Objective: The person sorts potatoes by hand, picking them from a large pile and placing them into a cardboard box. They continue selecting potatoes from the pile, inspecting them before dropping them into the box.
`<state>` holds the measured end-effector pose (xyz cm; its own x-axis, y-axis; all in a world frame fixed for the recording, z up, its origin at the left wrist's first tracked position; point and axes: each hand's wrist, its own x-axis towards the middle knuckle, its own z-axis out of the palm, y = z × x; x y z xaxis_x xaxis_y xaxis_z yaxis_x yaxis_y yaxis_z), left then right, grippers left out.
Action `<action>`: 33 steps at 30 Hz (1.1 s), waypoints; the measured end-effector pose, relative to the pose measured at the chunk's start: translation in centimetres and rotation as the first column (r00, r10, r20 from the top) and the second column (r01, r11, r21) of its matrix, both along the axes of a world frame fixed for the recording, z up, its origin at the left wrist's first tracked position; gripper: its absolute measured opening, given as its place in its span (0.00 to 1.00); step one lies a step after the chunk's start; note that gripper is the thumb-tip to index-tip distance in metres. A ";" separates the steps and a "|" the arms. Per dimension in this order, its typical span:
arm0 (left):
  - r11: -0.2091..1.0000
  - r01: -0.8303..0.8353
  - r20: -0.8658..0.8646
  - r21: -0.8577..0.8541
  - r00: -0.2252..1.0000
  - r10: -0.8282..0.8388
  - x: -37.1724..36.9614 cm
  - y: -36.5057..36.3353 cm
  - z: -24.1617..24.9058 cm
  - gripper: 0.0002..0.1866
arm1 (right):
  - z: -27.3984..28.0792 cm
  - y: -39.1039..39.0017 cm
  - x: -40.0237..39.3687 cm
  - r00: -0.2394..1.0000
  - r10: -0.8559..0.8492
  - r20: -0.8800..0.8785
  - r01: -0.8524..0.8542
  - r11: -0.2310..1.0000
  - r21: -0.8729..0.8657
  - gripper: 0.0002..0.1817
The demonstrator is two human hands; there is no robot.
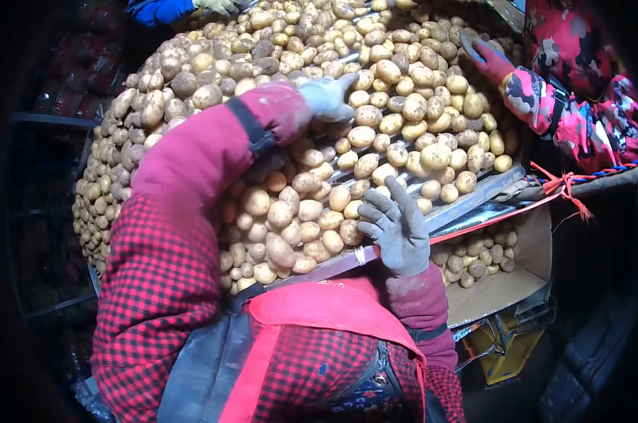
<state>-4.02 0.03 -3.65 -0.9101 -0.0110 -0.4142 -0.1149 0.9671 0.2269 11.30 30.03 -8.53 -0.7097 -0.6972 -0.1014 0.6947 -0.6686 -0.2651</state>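
Observation:
My left hand (327,98), in a pale grey glove, reaches across a large heap of potatoes (283,211). Its visible fingers are apart and rest at or just over the potatoes, and I see nothing held in them. Nearer my body, my right hand (401,229) is raised palm up over the metal edge (467,201) of the sorting table. The grey glove there is dirty, with the fingers spread and curled a little, and no potato lies in it. Some potatoes are clean and yellow, others brown with soil.
Below the edge on the right, a cardboard box (530,271) holds several potatoes. At the upper right is a co-worker's gloved hand (488,60) with a pink camouflage sleeve (544,106). Another co-worker's glove (220,5) shows at the top. Red cord (562,185) hangs at the right corner.

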 end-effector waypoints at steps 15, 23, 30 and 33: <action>0.935 0.153 -0.178 0.320 0.979 -0.100 -3.9 2.5 1.8 0.30 | -0.1 -0.9 -1.3 0.992 0.102 0.073 -0.097 0.993 -0.067 0.31; 0.853 0.101 -0.357 -0.513 0.878 -0.319 -12.1 -4.7 -3.6 0.16 | -0.6 -0.9 -1.6 0.931 0.175 0.321 -0.100 0.966 -0.236 0.29; 0.948 -0.162 -0.480 -0.273 0.877 0.012 -15.0 -6.7 -10.5 0.20 | 0.5 -1.1 -2.6 0.900 0.219 0.376 -0.199 0.976 -0.090 0.24; 0.926 0.028 -0.466 -0.377 0.858 -0.215 -15.5 -7.6 -10.7 0.17 | 0.2 -1.2 -3.0 0.874 0.256 0.413 -0.230 0.967 -0.113 0.24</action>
